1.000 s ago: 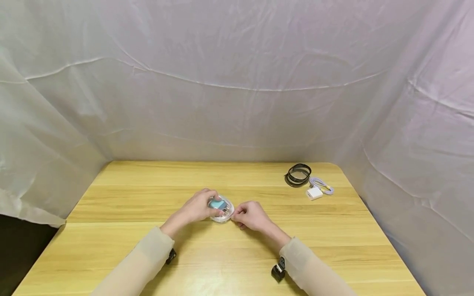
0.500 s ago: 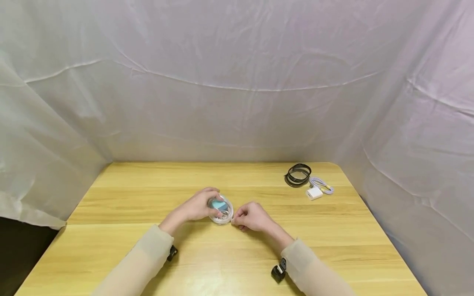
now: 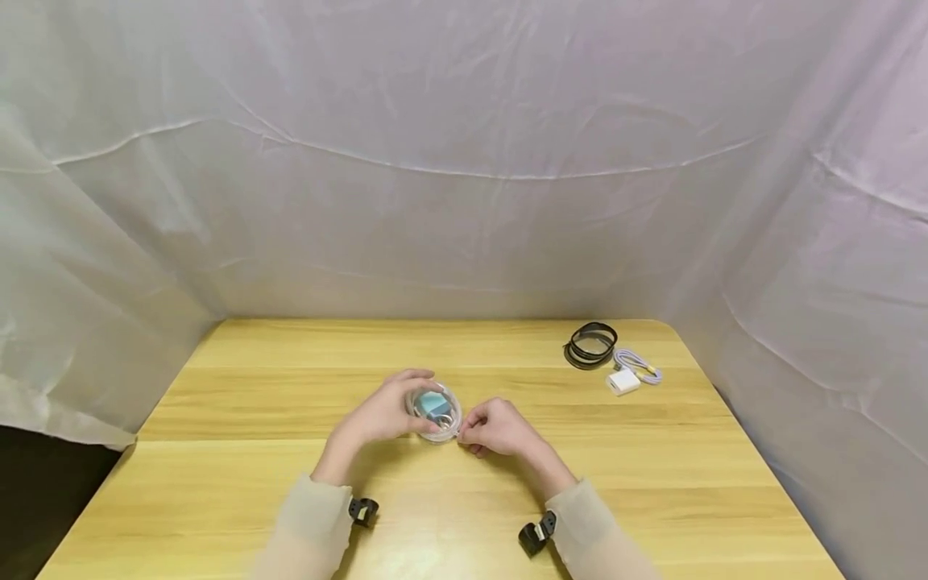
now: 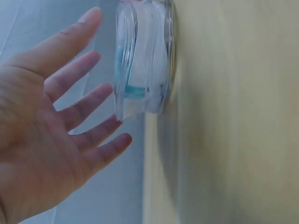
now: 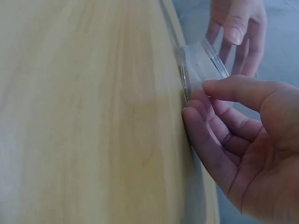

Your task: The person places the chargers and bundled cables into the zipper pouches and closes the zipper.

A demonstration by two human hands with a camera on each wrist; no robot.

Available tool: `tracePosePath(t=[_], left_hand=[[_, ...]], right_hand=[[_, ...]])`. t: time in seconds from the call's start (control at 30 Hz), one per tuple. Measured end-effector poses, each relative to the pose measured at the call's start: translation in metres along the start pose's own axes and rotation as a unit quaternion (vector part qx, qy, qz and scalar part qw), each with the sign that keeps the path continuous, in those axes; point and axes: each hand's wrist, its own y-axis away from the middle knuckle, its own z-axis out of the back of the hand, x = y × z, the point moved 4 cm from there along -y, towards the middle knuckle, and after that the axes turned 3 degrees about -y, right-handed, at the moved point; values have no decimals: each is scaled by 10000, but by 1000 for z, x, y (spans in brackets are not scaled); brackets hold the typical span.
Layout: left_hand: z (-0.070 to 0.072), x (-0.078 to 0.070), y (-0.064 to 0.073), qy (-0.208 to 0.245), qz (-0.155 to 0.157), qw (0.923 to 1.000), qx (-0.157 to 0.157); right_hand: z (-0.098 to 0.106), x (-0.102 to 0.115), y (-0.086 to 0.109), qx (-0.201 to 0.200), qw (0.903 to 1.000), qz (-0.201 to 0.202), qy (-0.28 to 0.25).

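A round clear plastic case [image 3: 451,403] lies on the table, with a teal item and a coiled white cable visible inside. My left hand [image 3: 380,411] is spread at its left side. In the left wrist view the case [image 4: 145,60] stands just off the straight, parted fingers of the left hand [image 4: 56,121]. At the case's right rim, my right hand [image 3: 496,427] pinches with thumb and fingertips. The right wrist view has the right hand [image 5: 252,126] at the edge of the case [image 5: 198,65]; its fingers cover the pinched bit.
Toward the back right lie a black coiled cable [image 3: 590,346], a white charger block [image 3: 623,382] and a lilac cable [image 3: 638,366] with a yellow tie. The wooden table [image 3: 290,354] is bordered by pale grey cloth [image 3: 464,225] at the back and sides.
My left forearm has swung to the right and the left fingers have loosened from the case. The right hand keeps its pinch at the rim. The head view has shifted slightly.
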Motion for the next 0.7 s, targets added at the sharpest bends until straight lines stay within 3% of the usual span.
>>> tracePosePath(t=[0.27,0.43,0.7], left_hand=[[-13,1,2,90,204,9992,-317],[-18,1,0,-41,170,9990,-408],[-23,0,1,28,181,9993,-334]], right_hand=[[0,0,1,2,10000,5,-33],[0,0,0,14,9999,109,29],[0,-5,-1,-8,9997,240,76]])
